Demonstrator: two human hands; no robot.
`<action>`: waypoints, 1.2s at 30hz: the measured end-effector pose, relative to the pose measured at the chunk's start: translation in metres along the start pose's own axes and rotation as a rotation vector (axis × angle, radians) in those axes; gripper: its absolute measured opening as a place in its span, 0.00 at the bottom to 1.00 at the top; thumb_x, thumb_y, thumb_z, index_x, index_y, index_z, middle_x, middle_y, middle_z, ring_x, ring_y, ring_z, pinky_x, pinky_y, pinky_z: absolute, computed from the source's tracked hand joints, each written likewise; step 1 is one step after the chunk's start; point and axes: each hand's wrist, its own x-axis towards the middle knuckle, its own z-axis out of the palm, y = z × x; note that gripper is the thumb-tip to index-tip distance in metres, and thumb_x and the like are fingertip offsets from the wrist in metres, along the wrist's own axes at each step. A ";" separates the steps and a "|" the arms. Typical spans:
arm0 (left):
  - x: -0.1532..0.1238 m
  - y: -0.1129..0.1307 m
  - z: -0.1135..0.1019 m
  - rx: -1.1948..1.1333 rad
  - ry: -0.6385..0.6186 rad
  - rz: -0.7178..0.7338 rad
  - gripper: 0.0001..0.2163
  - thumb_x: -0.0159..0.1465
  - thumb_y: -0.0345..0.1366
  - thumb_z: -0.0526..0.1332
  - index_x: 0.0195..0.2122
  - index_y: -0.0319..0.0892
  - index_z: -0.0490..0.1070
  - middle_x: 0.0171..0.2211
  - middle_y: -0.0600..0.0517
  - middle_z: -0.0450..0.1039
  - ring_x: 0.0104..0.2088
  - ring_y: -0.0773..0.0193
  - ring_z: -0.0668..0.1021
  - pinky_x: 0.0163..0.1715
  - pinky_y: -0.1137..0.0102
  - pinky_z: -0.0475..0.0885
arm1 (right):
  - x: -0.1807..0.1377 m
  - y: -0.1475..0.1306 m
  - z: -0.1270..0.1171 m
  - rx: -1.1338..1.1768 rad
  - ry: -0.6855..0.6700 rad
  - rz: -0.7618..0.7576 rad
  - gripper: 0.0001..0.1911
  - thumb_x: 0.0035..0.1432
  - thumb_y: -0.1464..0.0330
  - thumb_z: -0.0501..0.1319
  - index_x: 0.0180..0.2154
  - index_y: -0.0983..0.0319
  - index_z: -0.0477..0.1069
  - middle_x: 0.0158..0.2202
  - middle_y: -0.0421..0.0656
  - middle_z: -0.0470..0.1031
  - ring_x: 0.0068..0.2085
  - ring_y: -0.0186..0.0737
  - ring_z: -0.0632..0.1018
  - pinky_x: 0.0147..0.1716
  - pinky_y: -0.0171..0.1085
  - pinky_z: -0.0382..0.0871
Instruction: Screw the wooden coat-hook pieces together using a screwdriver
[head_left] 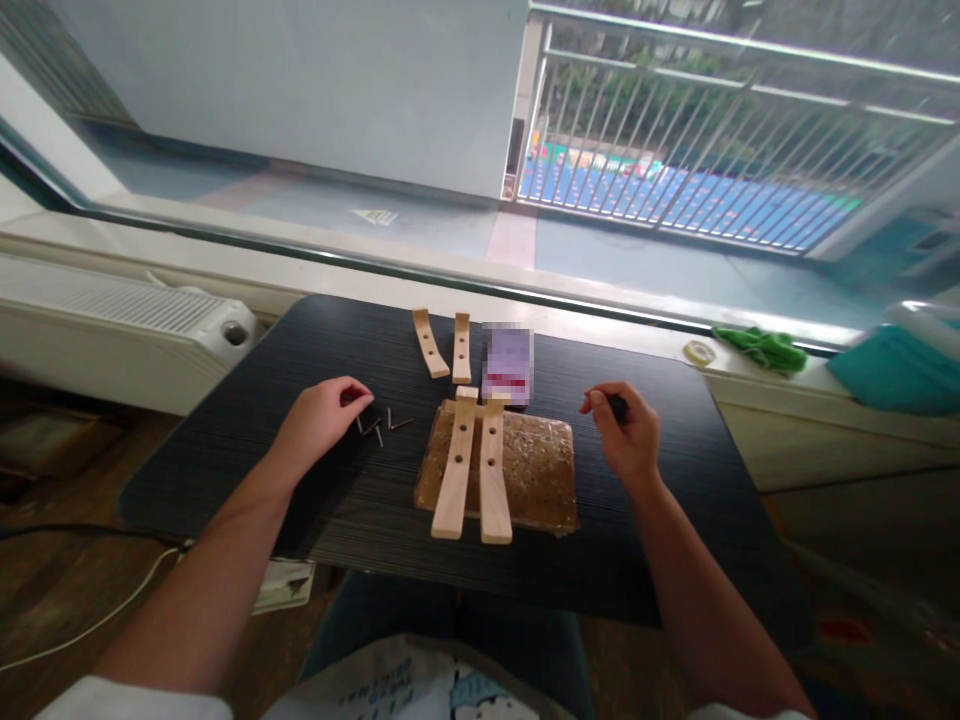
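Note:
My left hand [322, 420] is over the left part of the dark table, thumb and fingertips pinched together. Beside its fingertips lie several thin metal screws or nails [401, 424]; whether one is in the pinch, I cannot make out. My right hand [626, 430] hovers on the right with curled fingers, and a dark patch shows in its grip, too small to name. Between the hands, two pale bent wooden pieces with holes [452, 485] [495, 500] lie across a brown, tape-wrapped board [536, 465]. Neither hand touches them.
Two similar wooden pieces [429, 345] [461, 350] lie at the back of the table [300, 350], beside a purple, partly blurred packet [508, 365]. A tape roll [699, 352] and green cloth [765, 350] rest on the windowsill. A radiator [127, 320] stands left.

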 end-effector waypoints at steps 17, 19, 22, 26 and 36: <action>-0.018 0.079 0.024 -0.984 -0.263 0.039 0.10 0.51 0.41 0.72 0.31 0.42 0.79 0.28 0.51 0.80 0.27 0.67 0.77 0.27 0.76 0.70 | -0.018 -0.029 0.011 -0.191 -0.649 -0.509 0.13 0.61 0.74 0.56 0.46 0.59 0.73 0.48 0.45 0.80 0.46 0.39 0.82 0.43 0.38 0.79; -0.015 0.077 0.028 -1.063 -0.213 0.029 0.10 0.51 0.40 0.72 0.30 0.41 0.78 0.27 0.51 0.80 0.24 0.69 0.75 0.23 0.77 0.68 | -0.019 -0.030 0.015 -0.263 -0.676 -0.524 0.14 0.61 0.74 0.56 0.47 0.59 0.73 0.51 0.45 0.79 0.45 0.41 0.83 0.38 0.38 0.81; -0.016 0.069 0.021 -1.153 -0.065 -0.011 0.10 0.49 0.39 0.73 0.28 0.41 0.76 0.25 0.52 0.79 0.22 0.70 0.74 0.21 0.78 0.68 | -0.020 -0.030 0.018 -0.305 -0.679 -0.549 0.16 0.61 0.74 0.55 0.49 0.57 0.72 0.55 0.46 0.76 0.45 0.43 0.83 0.31 0.38 0.81; -0.030 0.044 -0.005 -1.045 0.256 -0.125 0.11 0.49 0.34 0.73 0.31 0.40 0.74 0.25 0.54 0.78 0.22 0.72 0.73 0.19 0.80 0.67 | -0.020 -0.030 0.017 -0.299 -0.680 -0.544 0.15 0.61 0.74 0.56 0.48 0.58 0.71 0.53 0.48 0.77 0.43 0.44 0.83 0.30 0.39 0.80; -0.072 -0.022 -0.009 -0.779 0.051 -0.417 0.13 0.52 0.43 0.71 0.34 0.44 0.73 0.27 0.54 0.74 0.22 0.69 0.72 0.20 0.75 0.71 | -0.022 -0.027 0.018 -0.255 -0.701 -0.487 0.13 0.62 0.74 0.56 0.48 0.59 0.71 0.52 0.47 0.78 0.44 0.41 0.83 0.35 0.37 0.80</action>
